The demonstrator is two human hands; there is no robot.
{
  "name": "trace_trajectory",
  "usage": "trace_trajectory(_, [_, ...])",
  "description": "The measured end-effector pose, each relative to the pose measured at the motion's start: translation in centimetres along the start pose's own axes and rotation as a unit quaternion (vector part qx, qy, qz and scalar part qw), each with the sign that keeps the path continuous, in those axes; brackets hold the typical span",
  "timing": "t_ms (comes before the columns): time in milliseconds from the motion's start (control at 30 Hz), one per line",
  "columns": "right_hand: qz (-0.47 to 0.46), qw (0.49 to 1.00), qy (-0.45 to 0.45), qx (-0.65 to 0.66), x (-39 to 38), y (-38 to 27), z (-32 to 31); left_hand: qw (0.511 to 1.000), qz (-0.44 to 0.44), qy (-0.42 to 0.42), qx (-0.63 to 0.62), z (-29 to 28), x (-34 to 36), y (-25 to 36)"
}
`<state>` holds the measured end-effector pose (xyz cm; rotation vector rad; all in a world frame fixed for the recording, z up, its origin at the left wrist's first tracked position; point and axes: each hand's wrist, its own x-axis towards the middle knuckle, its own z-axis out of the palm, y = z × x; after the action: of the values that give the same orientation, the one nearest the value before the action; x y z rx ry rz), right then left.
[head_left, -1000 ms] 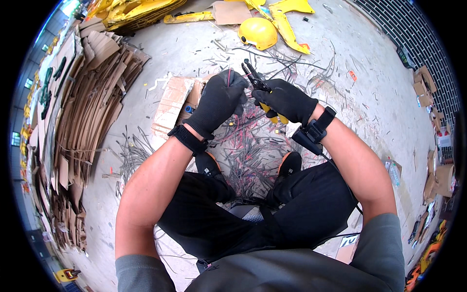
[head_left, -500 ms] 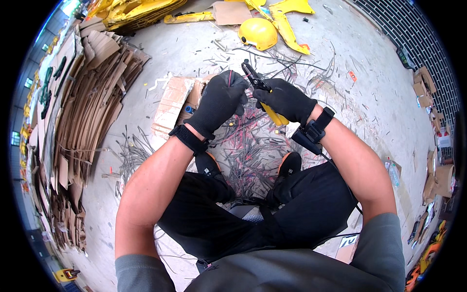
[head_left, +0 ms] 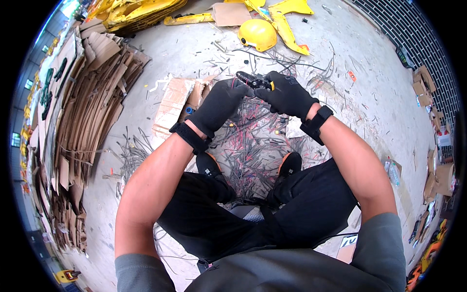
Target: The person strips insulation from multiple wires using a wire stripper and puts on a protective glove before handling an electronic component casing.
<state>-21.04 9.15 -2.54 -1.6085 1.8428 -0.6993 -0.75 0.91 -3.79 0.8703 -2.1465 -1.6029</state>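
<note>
My right hand, in a black glove, is closed around wire strippers with black jaws. A bit of their yellow grip shows by the fingers; most of the handles are hidden by the hand. Opposite, my gloved left hand pinches a thin pinkish-red wire, of which only a short piece shows. The jaws lie just above the left fingertips, close to the wire. Whether they bite on it I cannot tell. Both hands nearly touch in front of me, above the littered floor.
Grey and red wire scraps cover the floor between my shoes. A torn cardboard box lies beyond my left forearm. Flattened cardboard is stacked at the left. A yellow helmet and yellow panels lie at the far side.
My right hand has turned and risen slightly, swinging the strippers from upright to lying toward the left, their yellow handles now mostly out of sight. The left hand has shifted slightly.
</note>
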Motion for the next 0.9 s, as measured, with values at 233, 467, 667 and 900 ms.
trace_trajectory(233, [0.012,0.997,-0.048,0.061,-0.6,-2.4,-0.8,0.987,-0.092,-0.007,-0.133,0.7,0.1,-1.0])
trace_trajectory(467, [-0.104,0.993,-0.049,0.014,-0.4,-0.7,-1.0,0.978,0.019,0.048,-0.203,2.1,-0.8,2.3])
trace_trajectory(667, [-0.186,0.962,0.136,-0.15,-0.7,-1.3,0.4,0.984,-0.05,0.067,-0.159,1.0,0.1,1.6])
trace_trajectory(900, [-0.137,0.894,0.235,-0.355,0.3,-2.1,0.7,0.972,-0.064,0.054,-0.22,1.3,0.2,2.2])
